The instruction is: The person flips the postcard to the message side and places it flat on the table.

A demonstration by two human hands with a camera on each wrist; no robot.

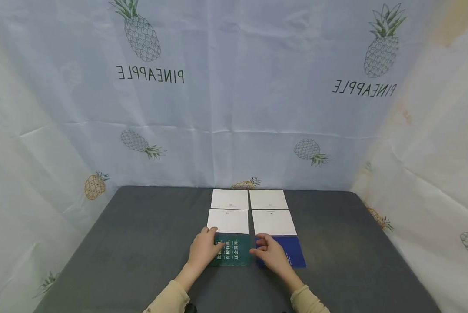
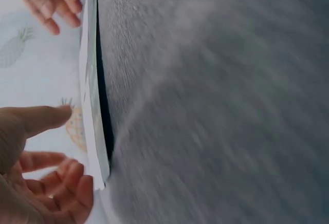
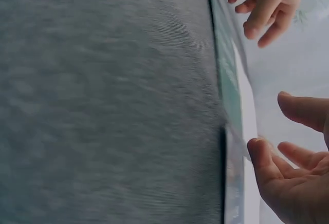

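Observation:
Six cards lie flat on the dark table in two columns. The nearest row has a green card point(image 1: 239, 254) with white characters and a dark blue card point(image 1: 296, 252). Over the green card's left edge hovers my left hand point(image 1: 202, 248), thumb and fingers spread apart with nothing between them, as the left wrist view shows. My right hand point(image 1: 273, 256) is over the left part of the blue card, covering some of it. In the right wrist view its thumb stands apart from its loosely bent fingers point(image 3: 262, 157), with nothing pinched.
Behind the coloured cards are two rows of white cards, among them a left one point(image 1: 227, 221) and a right one point(image 1: 273, 221). The dark grey table point(image 1: 147, 243) ends at a pale curtain point(image 1: 234, 100) printed with pineapples, which surrounds its back and sides.

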